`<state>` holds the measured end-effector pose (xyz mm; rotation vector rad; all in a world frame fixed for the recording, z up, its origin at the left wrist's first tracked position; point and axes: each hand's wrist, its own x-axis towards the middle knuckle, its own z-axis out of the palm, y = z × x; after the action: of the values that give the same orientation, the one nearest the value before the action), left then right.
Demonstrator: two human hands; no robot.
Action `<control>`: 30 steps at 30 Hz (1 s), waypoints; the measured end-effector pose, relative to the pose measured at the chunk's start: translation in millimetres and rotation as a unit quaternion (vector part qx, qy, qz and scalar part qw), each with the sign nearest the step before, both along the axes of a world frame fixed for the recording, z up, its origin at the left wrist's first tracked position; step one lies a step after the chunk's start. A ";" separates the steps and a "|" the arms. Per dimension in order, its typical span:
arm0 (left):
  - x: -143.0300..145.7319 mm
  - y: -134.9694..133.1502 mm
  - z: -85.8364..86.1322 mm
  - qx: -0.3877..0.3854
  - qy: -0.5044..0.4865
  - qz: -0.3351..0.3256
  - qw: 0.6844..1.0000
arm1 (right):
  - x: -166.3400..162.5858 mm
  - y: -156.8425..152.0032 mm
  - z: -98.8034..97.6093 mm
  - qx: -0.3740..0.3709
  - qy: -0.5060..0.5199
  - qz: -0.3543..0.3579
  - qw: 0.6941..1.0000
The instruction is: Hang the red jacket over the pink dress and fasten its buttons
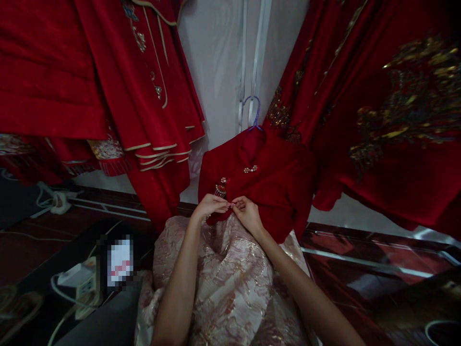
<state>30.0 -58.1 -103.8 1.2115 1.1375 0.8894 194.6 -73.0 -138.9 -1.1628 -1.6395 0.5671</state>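
Observation:
A red jacket (273,168) with a stand collar hangs in front of me on a hanger with a purple hook (257,110). Its lower part rests by my lap, over a pale pink brocade cloth (237,288) with gold threads. My left hand (212,205) and my right hand (248,214) meet at the jacket's front, fingertips pinched together on its edge. Something small and reddish shows between them, too small to name. A pearly clasp (250,169) sits below the collar. Just above my left hand is a beaded, fringed ornament (221,189).
Red garments (144,86) with gold piping hang at the left. More red garments (360,96) with gold embroidery hang at the right. A blurred-out lit screen (120,262) and a white power strip (84,288) with cables lie at lower left. Metal rack bars (367,262) run low behind.

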 end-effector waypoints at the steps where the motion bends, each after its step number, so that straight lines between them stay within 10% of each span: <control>1: 0.3 -0.4 0.7 -0.002 -0.002 0.002 1.000 | 0.3 -0.9 0.6 0.000 0.003 0.002 1.000; 30: -6.2 6.3 -17.3 0.029 0.044 -0.041 0.998 | 17.9 -1.6 15.7 -0.049 -0.060 0.043 0.996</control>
<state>23.8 -51.8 -121.1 1.3467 1.1303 0.8190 212.5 -74.6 -123.2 -1.2224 -1.7889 0.6494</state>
